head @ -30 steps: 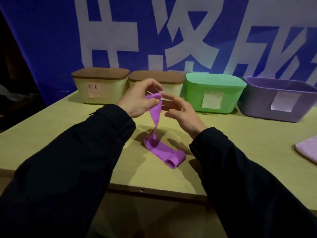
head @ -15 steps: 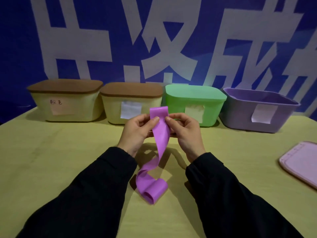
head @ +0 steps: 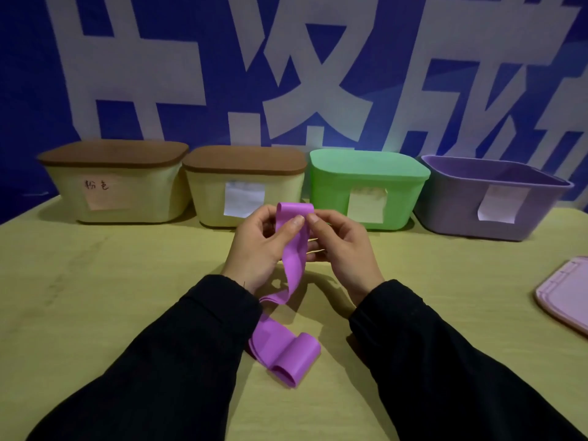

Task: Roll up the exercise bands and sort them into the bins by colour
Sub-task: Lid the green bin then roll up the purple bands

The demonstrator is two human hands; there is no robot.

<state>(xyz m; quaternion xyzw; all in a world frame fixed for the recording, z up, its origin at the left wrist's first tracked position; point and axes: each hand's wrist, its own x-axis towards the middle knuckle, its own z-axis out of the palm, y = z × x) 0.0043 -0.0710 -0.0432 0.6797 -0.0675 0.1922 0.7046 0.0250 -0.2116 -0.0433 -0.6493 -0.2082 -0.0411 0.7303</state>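
Observation:
A purple exercise band [head: 294,249] hangs from both hands above the table, its lower end lying in loose folds near the front edge. My left hand [head: 257,246] pinches the band's upper end with thumb and fingers. My right hand [head: 342,246] pinches the same end from the other side, thumb tip meeting the left thumb. Along the back stand two cream bins with brown lids [head: 111,186] [head: 245,186], a green lidded bin [head: 366,189] and an open purple bin [head: 496,202], each with a paper label.
The yellow-green table [head: 95,281] stretches wide on both sides of my arms. A pink lid [head: 569,291] lies flat at the right edge. A blue banner with white characters hangs behind the bins.
The view has settled lower and closer to the bins. Both hands kept hold of the band's top end, thumbs now closer together; the band's lower folds lie nearer to me.

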